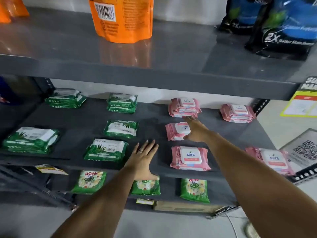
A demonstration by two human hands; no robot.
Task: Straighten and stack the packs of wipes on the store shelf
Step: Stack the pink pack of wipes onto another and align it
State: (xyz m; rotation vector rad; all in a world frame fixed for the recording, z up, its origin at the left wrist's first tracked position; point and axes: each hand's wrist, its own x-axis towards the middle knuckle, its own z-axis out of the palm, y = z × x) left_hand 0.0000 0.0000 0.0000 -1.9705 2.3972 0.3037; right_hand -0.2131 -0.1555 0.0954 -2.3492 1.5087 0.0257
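On the grey middle shelf (151, 117), green wipes packs lie to the left and pink ones to the right. My right hand (195, 129) stretches back with straight fingers. Its fingertips touch the front of a pink stack (184, 107), and the hand covers the right edge of a single pink pack (176, 131) that is turned around. Flat on bare shelf lies my left hand (144, 155), fingers spread, between a green pack (105, 150) and a pink pack (189, 158). More green packs (121, 128) and green stacks (30, 140) lie further left, some askew.
Another pink stack (237, 112) sits back right, and a pink pack (272, 159) overhangs the shelf's right end. The upper shelf (154, 73) juts out overhead with an orange pouch (123, 18) and dark bags (283, 26). Green detergent packets (90, 182) lie below.
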